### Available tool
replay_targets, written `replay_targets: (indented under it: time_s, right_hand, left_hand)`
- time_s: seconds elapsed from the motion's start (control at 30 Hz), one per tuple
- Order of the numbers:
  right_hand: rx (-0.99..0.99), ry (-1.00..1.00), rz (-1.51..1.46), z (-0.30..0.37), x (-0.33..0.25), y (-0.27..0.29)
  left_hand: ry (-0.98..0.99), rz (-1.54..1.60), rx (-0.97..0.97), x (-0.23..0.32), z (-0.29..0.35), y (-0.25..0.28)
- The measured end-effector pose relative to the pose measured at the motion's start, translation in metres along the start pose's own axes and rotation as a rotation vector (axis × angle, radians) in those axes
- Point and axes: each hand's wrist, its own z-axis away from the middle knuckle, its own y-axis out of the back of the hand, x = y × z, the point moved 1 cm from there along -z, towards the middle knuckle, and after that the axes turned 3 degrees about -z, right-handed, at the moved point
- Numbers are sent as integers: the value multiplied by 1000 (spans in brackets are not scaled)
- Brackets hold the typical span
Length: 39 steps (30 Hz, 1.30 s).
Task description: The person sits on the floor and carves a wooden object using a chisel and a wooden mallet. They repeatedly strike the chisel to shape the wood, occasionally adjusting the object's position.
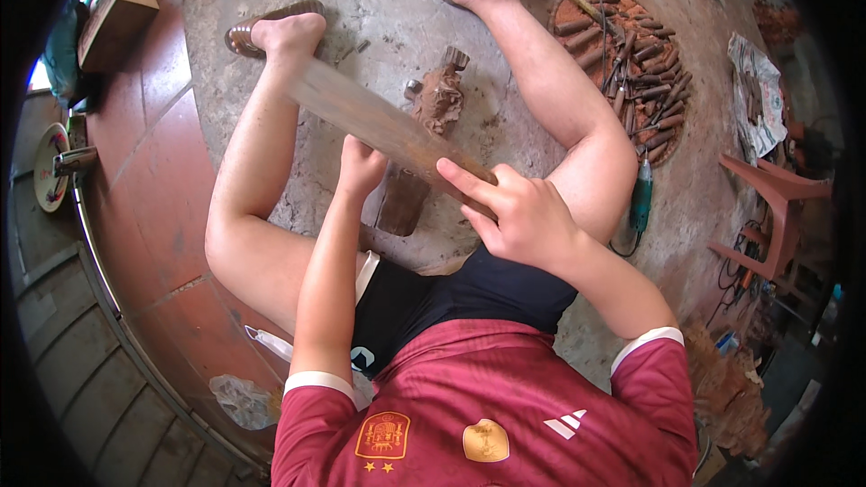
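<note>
My right hand (528, 216) grips the near end of a long, flat wooden bar (374, 122), its index finger stretched along the top. The bar slants up toward my left shin, its far end smeared by motion. My left hand (362, 168) is closed in a fist just beneath the bar's left side; whatever it holds is hidden. Between my legs, a reddish-brown carved wooden piece (439, 101) lies on the floor, partly covered by the bar. On the near side of the bar a dark wooden block (403, 205) shows.
Right of my leg, a round tray (561, 13) carries several wood-handled carving tools (649, 81) and reddish shavings. A green power tool (641, 198) with a cord lies below it. Farther right stands a red plastic stool (776, 207). A cardboard box (117, 22) sits at far left.
</note>
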Motion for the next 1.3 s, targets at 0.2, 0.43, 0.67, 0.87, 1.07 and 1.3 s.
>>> replay_targets:
  time_s: [0.2, 0.43, 0.67, 0.87, 1.07, 1.3]
  right_hand:
    - [187, 67, -131, 7, 5, -5]
    - [92, 58, 14, 5, -6, 9]
    - [2, -66, 85, -2, 4, -22]
    - [308, -56, -183, 15, 5, -48]
    - [427, -179, -701, 32, 40, -101]
    - [389, -430, -1080, 44, 65, -134]
  left_hand:
    - [51, 71, 114, -5, 0, -1]
    - [-7, 20, 71, -35, 0, 8]
    - [98, 52, 141, -25, 0, 6]
    - [268, 156, 83, -56, 5, 32]
    - [-78, 106, 4, -19, 3, 12]
    - [-102, 18, 24, 6, 16, -9]
